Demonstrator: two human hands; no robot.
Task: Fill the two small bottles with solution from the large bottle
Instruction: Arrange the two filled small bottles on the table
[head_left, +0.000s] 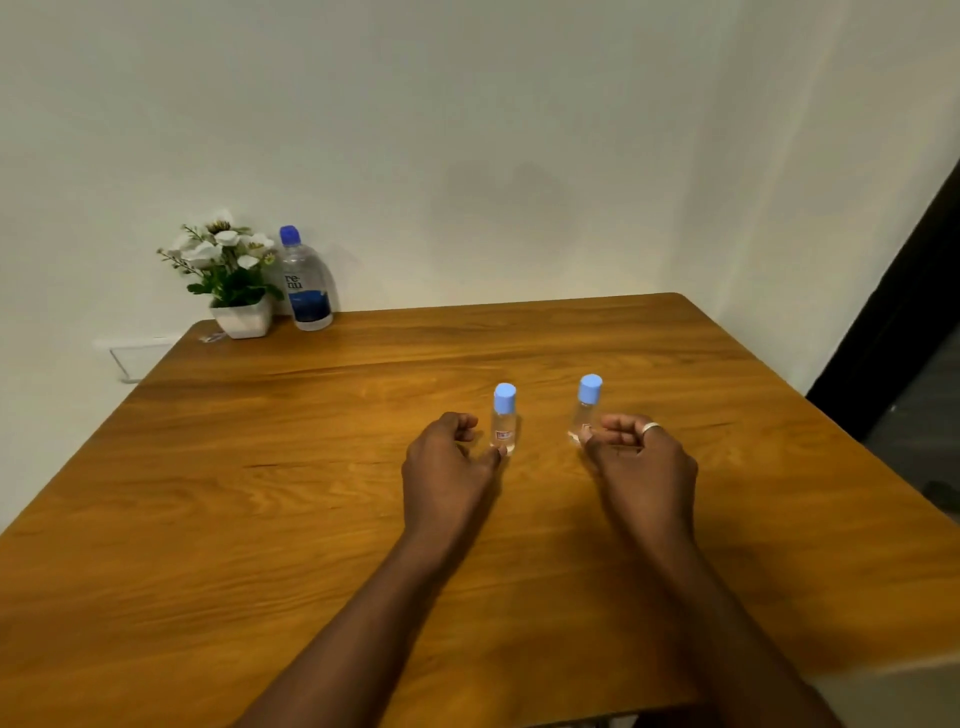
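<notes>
Nearest, both forearms are reaching forward over the wooden table. The left hand is lying with its fingers loosely curled and holding nothing, its thumb tip just touching the base of the left small bottle. The right hand, wearing a ring, is curling its fingers toward the foot of the right small bottle; whether it is gripping it I cannot tell. Both small bottles are standing mid-table with blue caps on and long axes vertical, the right one leaning slightly rightward at the cap. Farther back, the large bottle is standing upright at the far left corner, blue cap up, just beside a white flower pot. Behind, a pale wall is closing the view, with a dark opening showing at the right.
</notes>
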